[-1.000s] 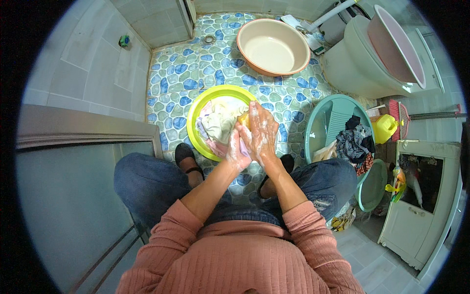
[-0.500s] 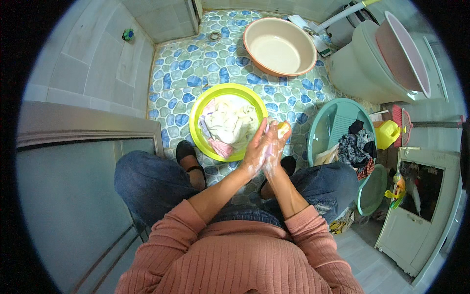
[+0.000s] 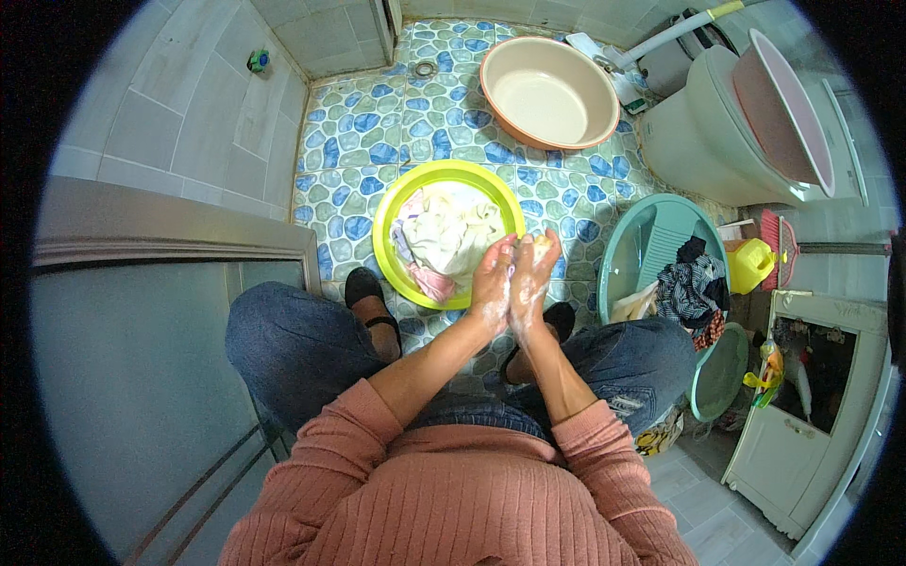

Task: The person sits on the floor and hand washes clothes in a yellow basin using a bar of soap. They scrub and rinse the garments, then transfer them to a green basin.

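My left hand [image 3: 491,281] and my right hand [image 3: 530,280] are pressed together side by side, just over the right rim of a lime-green basin [image 3: 385,269]. White suds coat both palms and wrists. Between the palms peeks a narrow bit of lilac cloth [image 3: 511,271], mostly hidden by the hands. Something small and yellow [image 3: 541,243] shows at my right fingertips; its kind is unclear. Inside the basin lies a heap of wet white laundry [image 3: 444,231], with a pink cloth [image 3: 432,283] at its near left side.
Ahead stands a big cream basin [image 3: 552,90] with an orange rim. On the right, a teal tub [image 3: 615,236] with a ridged washboard holds dark clothes [image 3: 692,291]. Beyond are a yellow jug [image 3: 751,266], a toilet [image 3: 694,123] and a white cabinet [image 3: 783,453]. A door [image 3: 142,377] is at left.
The hands have shifted slightly against each other and less of the lilac cloth shows between them. The whole view has moved a little; the basins stay in place.
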`<state>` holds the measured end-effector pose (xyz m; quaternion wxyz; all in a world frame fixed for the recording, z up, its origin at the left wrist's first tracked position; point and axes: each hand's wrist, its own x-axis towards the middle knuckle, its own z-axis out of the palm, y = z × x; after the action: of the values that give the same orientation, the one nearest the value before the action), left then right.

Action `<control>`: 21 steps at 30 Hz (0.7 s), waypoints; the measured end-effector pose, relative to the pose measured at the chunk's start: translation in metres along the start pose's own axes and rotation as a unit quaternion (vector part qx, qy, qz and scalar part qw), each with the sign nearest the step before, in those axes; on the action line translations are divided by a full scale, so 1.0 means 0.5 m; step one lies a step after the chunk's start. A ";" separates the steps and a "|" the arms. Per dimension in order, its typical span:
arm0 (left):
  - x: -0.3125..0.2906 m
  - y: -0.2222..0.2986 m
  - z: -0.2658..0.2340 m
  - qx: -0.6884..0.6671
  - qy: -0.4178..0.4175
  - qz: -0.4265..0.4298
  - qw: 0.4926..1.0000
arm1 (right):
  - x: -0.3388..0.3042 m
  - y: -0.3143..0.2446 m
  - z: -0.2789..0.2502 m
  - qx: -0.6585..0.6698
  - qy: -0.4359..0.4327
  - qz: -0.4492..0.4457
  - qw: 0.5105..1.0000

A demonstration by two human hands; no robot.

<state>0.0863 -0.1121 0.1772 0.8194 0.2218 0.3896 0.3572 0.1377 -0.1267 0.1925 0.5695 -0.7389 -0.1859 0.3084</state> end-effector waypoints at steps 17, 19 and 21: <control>0.038 -0.158 -0.176 0.021 0.018 -0.222 0.975 | 0.090 0.162 -0.066 0.192 -0.018 0.256 0.947; 0.033 -0.186 -0.217 -0.010 0.025 -0.288 0.957 | 0.091 0.130 -0.055 0.175 0.032 0.281 0.943; 0.053 -0.216 -0.258 -0.018 0.003 -0.319 0.948 | 0.083 0.093 -0.052 0.140 0.023 0.240 0.960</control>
<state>0.0398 -0.1508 0.0178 0.8932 0.0697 0.4359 0.0850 0.1821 -0.1326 0.1423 0.5809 -0.6812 0.0554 0.4421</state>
